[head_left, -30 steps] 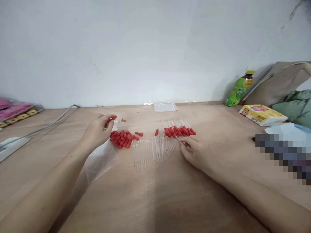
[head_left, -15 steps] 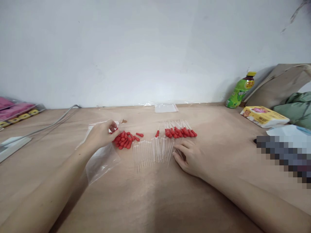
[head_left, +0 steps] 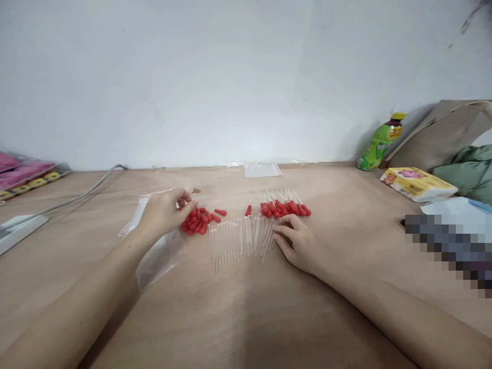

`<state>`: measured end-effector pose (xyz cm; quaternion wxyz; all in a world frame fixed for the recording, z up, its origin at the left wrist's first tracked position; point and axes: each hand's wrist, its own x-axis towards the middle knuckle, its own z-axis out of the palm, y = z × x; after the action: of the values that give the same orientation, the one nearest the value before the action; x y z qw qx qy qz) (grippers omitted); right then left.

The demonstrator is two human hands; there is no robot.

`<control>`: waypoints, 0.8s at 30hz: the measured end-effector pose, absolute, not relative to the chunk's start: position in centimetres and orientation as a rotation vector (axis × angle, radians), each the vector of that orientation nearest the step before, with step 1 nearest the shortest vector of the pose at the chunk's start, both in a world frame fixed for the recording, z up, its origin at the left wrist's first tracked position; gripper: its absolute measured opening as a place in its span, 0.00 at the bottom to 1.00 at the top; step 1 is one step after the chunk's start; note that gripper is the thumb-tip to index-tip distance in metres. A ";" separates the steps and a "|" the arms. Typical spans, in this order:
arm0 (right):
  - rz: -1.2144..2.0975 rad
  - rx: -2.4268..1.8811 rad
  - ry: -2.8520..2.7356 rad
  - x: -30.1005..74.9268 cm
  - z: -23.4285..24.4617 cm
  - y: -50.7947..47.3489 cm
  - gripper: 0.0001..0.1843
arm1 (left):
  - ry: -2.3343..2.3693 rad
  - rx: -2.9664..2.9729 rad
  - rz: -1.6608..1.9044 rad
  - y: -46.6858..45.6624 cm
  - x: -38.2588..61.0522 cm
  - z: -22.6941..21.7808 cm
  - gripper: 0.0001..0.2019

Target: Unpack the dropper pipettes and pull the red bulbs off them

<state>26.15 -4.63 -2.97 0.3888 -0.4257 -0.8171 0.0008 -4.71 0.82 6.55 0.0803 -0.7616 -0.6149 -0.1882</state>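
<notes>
My left hand (head_left: 163, 211) is over the back-left side of a pile of red rubber dropper bulbs (head_left: 198, 223), thumb and fingers pinched on one bulb that is mostly hidden. Beneath that wrist lies a clear plastic zip bag (head_left: 163, 259). A row of clear dropper tubes (head_left: 225, 241) lies side by side in the middle of the table. At its right end, my right hand (head_left: 298, 241) has its fingertips closed on a tube. Behind the row sit several assembled droppers (head_left: 286, 207) with red bulbs toward me, and a single dropper (head_left: 248, 210) lies apart to their left.
A white-topped clear bag (head_left: 263, 170) lies by the wall. On the right are a green drink bottle (head_left: 380, 143), a yellow tissue pack (head_left: 418, 183) and a brown bag (head_left: 434, 128). A grey cable (head_left: 90, 192) runs to a white power strip (head_left: 23, 230) at left.
My left hand has shifted slightly right and up over the bulbs. The right hand's fingers have drawn closer together at the end of the tube row.
</notes>
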 end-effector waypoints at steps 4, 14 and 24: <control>-0.003 -1.048 -2.095 26.1 -3.1 -4.5 0.07 | -1.709 -2.520 -0.545 0.8 -0.8 5.7 0.11; 0.024 -0.986 -2.141 26.1 -3.0 -5.0 0.07 | -2.138 -2.599 -0.176 4.7 7.8 3.7 0.16; 0.151 -0.897 -2.212 26.2 -2.3 -5.0 0.08 | -2.209 -2.585 -0.213 4.8 6.9 4.0 0.13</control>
<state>26.19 -5.01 -2.31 0.3663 -0.3488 -0.8607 0.0587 6.94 4.76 3.97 -0.1323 -0.7520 -0.6428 -0.0621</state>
